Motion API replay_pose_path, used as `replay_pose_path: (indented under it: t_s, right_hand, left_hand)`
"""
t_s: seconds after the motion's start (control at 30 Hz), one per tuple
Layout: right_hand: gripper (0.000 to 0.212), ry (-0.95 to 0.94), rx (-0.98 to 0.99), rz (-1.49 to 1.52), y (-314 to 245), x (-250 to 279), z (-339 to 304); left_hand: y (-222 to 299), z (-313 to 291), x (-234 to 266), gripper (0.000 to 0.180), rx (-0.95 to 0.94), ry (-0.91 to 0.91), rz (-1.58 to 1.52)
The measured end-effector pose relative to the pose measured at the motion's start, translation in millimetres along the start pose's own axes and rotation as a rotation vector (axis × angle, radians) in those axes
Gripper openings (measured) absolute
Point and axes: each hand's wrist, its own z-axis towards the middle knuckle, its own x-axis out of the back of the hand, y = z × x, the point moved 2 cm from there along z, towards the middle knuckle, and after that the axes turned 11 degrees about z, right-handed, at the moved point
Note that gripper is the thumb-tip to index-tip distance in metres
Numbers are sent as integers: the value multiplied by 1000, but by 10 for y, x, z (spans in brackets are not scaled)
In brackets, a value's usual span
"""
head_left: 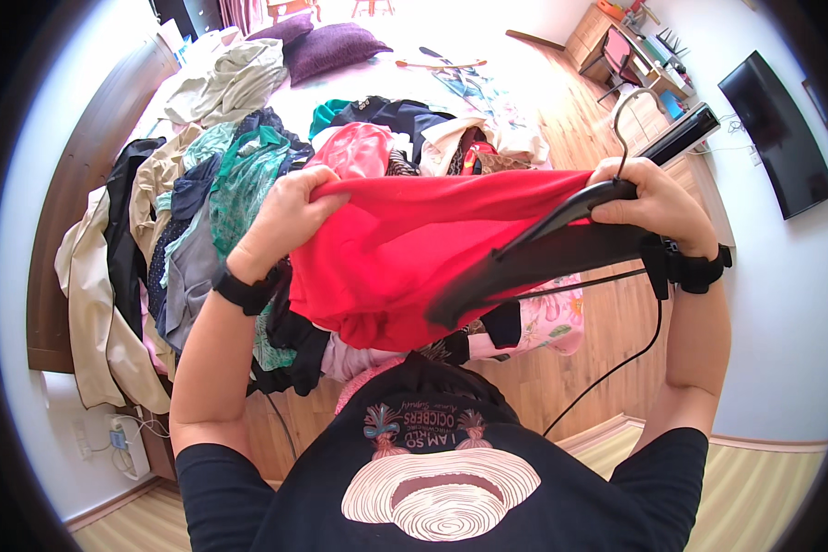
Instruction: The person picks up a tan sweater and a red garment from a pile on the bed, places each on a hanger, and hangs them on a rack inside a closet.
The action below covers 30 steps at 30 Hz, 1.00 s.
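Bright bedroom, wood-plank floor [566, 120], dark TV [777, 133] on the right wall, desk and red-backed chair [619, 57] at far right. Bed [340, 90] fills the middle and is heaped with clothes; purple pillows [333, 53] at the far end, brown wooden panel [60, 267] along the left side.

Red garment [377, 244] is held up in front of the person, stretched between both hands, above the near part of the clothes pile. Left hand [294, 212] is closed, pinching its upper left corner. Right hand [653, 202] is closed around the neck of a black hanger [561, 216] — metal hook [624, 120] sticking up above the fingers. Garment's top edge runs up to the right fingers; cannot tell if they pinch the cloth too. Lower hanger arm is blurred and overlaps the red cloth — inside or just in front, unclear.

Nearby on the pile: green patterned garment [247, 189] near the left hand, glossy pinkish-red piece [354, 150] just beyond the red one, cream garment [92, 294] hanging down at far left. Pink floral cloth [557, 322] below the hanger. Black bands on both wrists, cable [649, 345] hanging from the right one.
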Motion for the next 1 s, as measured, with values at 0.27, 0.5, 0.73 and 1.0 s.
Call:
replay_pose_path:
  t_s: [0.27, 0.5, 0.73, 1.0]
  right_hand:
    - [29, 245, -52, 69, 62, -31, 123]
    - [30, 327, -4, 138, 132, -16, 275]
    - [30, 243, 11, 39, 82, -74, 341]
    - [32, 278, 59, -12, 33, -105, 388]
  left_hand:
    - [250, 92, 129, 10, 70, -33, -343]
    - [305, 148, 123, 27, -58, -228, 189]
    - [273, 234, 183, 20, -3, 300, 228]
    - [237, 269, 182, 16, 165, 105, -311]
